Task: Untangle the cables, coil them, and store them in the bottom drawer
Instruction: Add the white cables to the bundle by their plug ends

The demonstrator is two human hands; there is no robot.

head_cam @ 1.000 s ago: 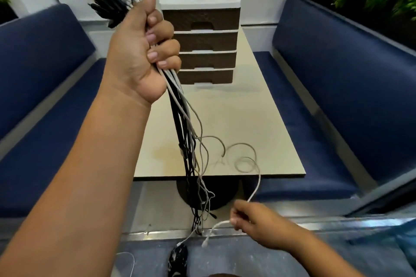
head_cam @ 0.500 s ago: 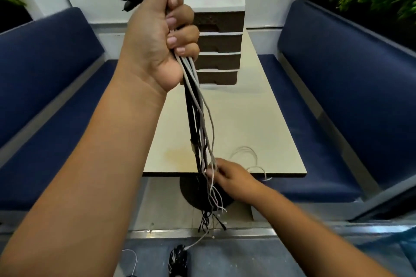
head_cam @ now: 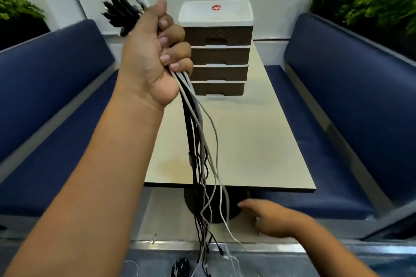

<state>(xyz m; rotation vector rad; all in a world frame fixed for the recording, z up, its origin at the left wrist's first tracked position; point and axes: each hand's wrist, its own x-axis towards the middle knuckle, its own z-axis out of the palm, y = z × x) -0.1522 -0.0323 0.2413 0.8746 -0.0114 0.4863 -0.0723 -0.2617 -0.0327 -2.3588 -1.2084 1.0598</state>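
Left hand (head_cam: 155,56) raised high, fist gripping bundle of black and white cables (head_cam: 198,141); plugs sticking up above fist, loose ends dangling past near table edge toward floor. Right hand (head_cam: 267,220) hovering low, right of strands, fingers loosely extended, holding nothing. 4-drawer unit (head_cam: 217,51) sitting at far end of table (head_cam: 258,146), bottom drawer (head_cam: 218,89) closed

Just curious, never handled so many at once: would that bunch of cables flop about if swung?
Probably floppy: below the left hand the cables hang limp, their ends splaying apart. Likely light, since one fist lifts them all. They may snag, as the strands cross each other lower down.
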